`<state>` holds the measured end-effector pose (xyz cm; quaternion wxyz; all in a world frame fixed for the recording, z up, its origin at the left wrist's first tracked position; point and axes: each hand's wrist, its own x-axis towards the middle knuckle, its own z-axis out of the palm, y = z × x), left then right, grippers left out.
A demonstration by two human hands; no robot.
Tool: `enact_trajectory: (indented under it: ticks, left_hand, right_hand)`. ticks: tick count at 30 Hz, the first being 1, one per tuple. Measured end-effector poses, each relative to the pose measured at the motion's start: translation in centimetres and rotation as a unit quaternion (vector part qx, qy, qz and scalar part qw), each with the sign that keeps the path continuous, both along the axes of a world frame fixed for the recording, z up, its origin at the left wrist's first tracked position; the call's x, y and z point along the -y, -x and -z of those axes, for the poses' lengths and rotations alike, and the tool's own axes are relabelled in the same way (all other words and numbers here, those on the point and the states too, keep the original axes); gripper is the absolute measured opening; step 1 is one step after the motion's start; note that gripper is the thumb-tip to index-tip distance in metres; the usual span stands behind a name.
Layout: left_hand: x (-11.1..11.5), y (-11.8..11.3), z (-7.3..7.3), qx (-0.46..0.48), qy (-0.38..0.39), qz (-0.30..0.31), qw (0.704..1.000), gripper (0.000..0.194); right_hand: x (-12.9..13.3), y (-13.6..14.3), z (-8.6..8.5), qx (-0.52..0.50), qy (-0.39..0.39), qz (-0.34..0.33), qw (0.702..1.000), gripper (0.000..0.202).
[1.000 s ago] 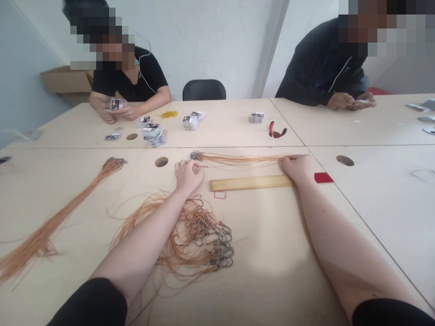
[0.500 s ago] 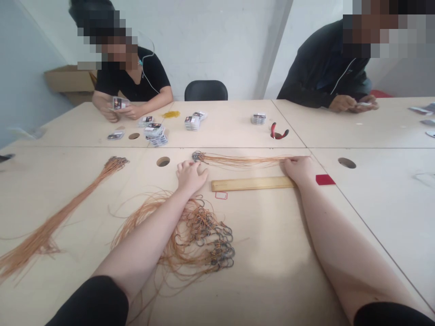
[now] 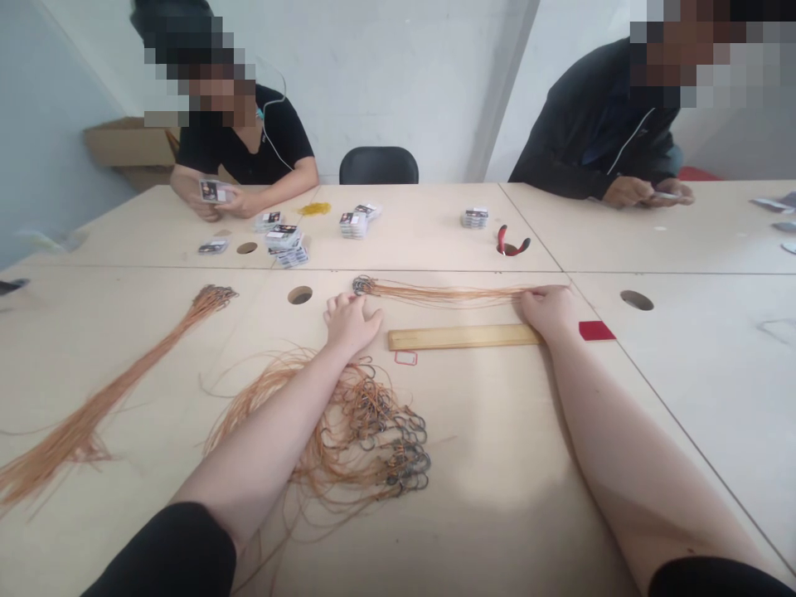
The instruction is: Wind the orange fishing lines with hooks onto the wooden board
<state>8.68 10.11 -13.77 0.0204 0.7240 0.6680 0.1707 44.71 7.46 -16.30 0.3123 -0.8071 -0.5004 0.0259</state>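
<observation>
A small bundle of fishing hooks on orange lines (image 3: 448,292) lies stretched across the table, hooks at its left end. My left hand (image 3: 351,322) rests just below those hooks, thumb spread and fingers apart. At the other end, my right hand (image 3: 548,308) has its fingers curled down over the line ends; the fingertips are partly hidden. Below the bundle runs a flat wooden strip (image 3: 460,337), its right end behind my right hand. A tangled pile of hooks with orange lines (image 3: 379,423) lies by my left forearm.
A long bundle of hooked lines (image 3: 143,365) lies at left. Across the table are stacked plastic packs (image 3: 284,240), red-handled pliers (image 3: 512,242) in a table hole and yellow strands (image 3: 314,209). A red piece (image 3: 595,331) lies at right. Two people sit opposite, each holding something.
My hands and the hook bundle stay in place. The view shifts slightly, and the person at far left tilts the held pack a little.
</observation>
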Motion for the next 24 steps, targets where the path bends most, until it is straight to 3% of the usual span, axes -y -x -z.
enact_trajectory:
  ticks: [14, 21, 24]
  left_hand:
    - [0.0, 0.1, 0.0, 0.025, -0.007, 0.008, 1.000, 0.036]
    - [-0.1, 0.1, 0.1, 0.029, -0.011, 0.011, 0.999, 0.033]
    - [-0.1, 0.2, 0.2, 0.030, -0.013, 0.012, 0.999, 0.033]
  right_hand:
    - [-0.1, -0.3, 0.4, -0.028, -0.038, 0.013, 0.999, 0.025]
    - [-0.2, -0.4, 1.0, 0.049, -0.185, 0.008, 0.981, 0.033]
    - [-0.3, -0.5, 1.2, 0.066, -0.214, 0.019, 0.974, 0.036]
